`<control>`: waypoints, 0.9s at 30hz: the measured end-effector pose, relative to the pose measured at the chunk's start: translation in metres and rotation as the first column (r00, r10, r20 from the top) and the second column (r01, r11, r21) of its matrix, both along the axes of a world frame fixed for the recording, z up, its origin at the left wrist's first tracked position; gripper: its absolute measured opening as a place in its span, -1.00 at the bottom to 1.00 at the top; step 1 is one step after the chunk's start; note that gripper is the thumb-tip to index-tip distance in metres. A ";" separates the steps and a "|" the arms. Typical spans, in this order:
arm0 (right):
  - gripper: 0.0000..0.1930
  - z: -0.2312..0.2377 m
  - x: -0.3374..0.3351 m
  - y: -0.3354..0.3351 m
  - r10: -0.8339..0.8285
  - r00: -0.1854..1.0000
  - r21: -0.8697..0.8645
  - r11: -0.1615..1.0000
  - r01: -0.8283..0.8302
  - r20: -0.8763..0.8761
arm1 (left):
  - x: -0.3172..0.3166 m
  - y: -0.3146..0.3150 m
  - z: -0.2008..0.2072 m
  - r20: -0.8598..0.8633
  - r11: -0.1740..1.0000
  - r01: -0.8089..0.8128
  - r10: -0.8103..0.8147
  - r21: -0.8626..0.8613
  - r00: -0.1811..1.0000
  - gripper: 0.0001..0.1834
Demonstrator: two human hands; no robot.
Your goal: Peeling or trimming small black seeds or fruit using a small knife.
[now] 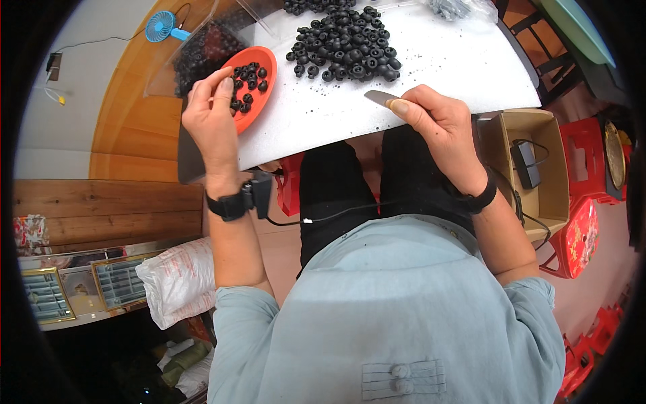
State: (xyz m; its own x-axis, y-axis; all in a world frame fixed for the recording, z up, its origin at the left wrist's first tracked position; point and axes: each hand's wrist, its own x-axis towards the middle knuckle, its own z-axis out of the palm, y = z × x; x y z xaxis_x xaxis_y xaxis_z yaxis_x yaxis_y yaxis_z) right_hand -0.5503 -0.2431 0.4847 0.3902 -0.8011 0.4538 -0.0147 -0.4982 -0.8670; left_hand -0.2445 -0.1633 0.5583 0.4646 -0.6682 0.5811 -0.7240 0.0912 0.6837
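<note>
My left hand (208,116) is over the near left edge of a red oval plate (268,62), its thumb and fingers pinched together. Whatever is between those fingertips, if anything, I cannot make out. Several small black round pieces with holes (252,77) lie in the plate by the fingertips. My right hand (441,128) grips a small knife (381,97) by its handle, thumb on top, the blade pointing left over the white tabletop (444,60). Beyond the blade lies a large heap of the same black pieces (346,44).
A clear container of dark pieces (205,57) stands behind the plate, near a blue fan (160,27). Clear plastic bags (461,8) lie at the far right. A cardboard box (538,128) with a black adapter (525,163) sits by my right arm. Dark crumbs dot the tabletop.
</note>
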 end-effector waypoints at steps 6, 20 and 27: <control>-0.74 0.000 0.001 0.002 -0.018 1.000 -0.009 1.000 0.018 -0.009 | -0.030 -0.021 -0.014 0.468 0.990 0.126 -0.140 0.062 0.872 -0.88; -0.76 -0.005 0.001 0.001 -0.023 0.999 -0.051 0.998 0.024 0.022 | -0.065 -0.033 -0.042 0.418 0.941 0.212 -0.309 0.263 0.854 -0.87; -0.76 -0.003 0.003 0.002 -0.046 0.999 -0.095 0.994 0.044 -0.019 | -0.071 -0.017 -0.045 0.335 0.950 0.268 -0.308 0.162 0.891 -0.79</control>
State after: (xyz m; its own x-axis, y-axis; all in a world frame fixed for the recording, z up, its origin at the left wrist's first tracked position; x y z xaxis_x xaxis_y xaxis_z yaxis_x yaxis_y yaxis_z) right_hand -0.5475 -0.2408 0.4818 0.3651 -0.7720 0.5203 -0.0572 -0.5764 -0.8151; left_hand -0.3155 -0.1805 0.5130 0.0210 -0.8096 0.5866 -0.8718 0.2723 0.4071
